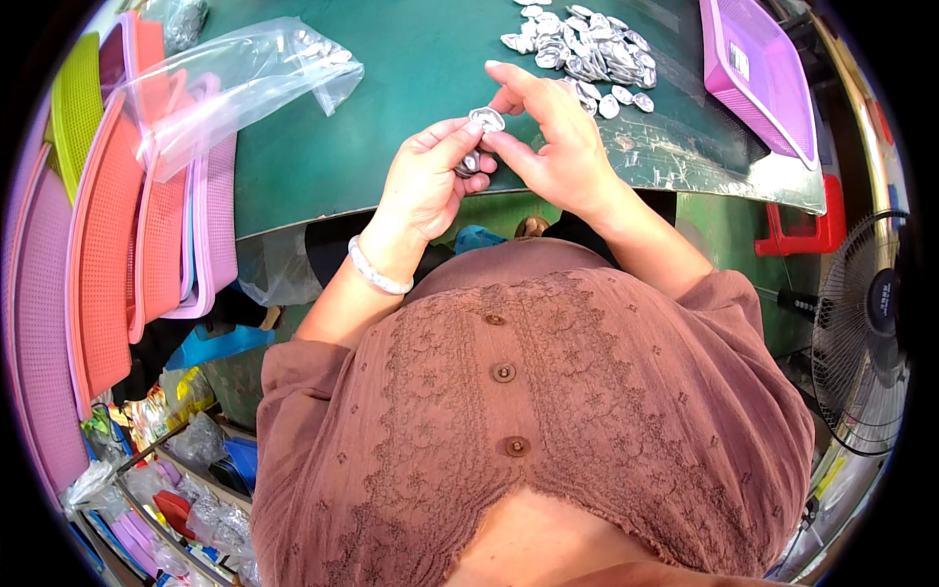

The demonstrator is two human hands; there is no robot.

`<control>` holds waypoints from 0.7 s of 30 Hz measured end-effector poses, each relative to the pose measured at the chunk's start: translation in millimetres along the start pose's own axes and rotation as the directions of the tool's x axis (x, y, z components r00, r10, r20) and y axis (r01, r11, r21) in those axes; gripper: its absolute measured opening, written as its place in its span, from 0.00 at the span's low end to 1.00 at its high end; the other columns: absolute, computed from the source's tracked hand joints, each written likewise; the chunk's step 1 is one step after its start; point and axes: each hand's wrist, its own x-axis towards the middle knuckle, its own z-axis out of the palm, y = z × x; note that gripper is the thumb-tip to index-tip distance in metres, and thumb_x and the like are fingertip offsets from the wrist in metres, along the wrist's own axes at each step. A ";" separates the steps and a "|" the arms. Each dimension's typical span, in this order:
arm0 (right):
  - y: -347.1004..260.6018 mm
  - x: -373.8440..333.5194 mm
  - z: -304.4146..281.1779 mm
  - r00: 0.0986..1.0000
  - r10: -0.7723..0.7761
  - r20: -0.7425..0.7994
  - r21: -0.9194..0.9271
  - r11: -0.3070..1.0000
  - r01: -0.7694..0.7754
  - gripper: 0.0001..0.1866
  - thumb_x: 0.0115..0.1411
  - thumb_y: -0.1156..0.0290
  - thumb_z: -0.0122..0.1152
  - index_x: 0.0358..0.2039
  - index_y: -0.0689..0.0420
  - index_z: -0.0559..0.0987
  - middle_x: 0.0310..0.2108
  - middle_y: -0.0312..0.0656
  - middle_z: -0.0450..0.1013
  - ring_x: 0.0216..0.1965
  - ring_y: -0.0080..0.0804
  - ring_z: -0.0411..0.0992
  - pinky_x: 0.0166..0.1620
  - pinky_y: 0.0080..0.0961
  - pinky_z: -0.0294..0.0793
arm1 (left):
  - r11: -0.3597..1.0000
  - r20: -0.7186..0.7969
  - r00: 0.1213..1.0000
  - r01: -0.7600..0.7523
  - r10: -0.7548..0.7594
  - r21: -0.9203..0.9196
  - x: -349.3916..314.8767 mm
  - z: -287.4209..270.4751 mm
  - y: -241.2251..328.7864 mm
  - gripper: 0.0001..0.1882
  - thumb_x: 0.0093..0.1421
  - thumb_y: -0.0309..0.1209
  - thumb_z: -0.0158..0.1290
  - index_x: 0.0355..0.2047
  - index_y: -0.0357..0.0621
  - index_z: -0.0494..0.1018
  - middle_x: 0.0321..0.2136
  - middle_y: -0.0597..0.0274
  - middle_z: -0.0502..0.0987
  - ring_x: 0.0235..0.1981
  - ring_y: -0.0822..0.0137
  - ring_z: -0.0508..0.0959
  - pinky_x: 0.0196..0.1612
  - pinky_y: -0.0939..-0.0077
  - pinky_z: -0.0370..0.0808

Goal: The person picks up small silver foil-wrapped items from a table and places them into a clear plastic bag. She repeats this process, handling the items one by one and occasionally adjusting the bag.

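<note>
My left hand [430, 171] is closed round a few small silver oval pieces, above the near edge of the green table [391, 127]. One shiny silver piece [486, 119] stands up between its thumb and forefinger. Another silver piece [469, 163] shows lower down, among the curled fingers. Just right of it, my right hand [562, 147] has its thumb tip at the pinched piece, while the forefinger is raised and apart. Nothing is plainly gripped in the right hand. Beyond it lies a loose heap of similar silver pieces [597, 49].
A clear plastic bag [245, 78] with some silver pieces lies at the far left. Stacked pink, orange and purple baskets [103, 254] stand on the left. At right are a purple basket [758, 68], a red stool [822, 220] and a black fan [861, 323].
</note>
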 end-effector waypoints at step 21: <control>0.2 -2.0 0.5 0.832 0.488 0.265 0.666 0.531 -0.524 0.24 0.50 0.80 0.57 0.49 0.63 0.66 0.30 0.37 0.72 0.32 0.20 0.69 0.39 0.17 0.69 | 0.996 -0.048 0.995 -0.087 0.088 0.028 -3.9 -3.2 3.9 0.07 0.56 0.30 0.52 0.31 0.40 0.70 0.25 0.62 0.75 0.21 0.77 0.71 0.21 0.86 0.67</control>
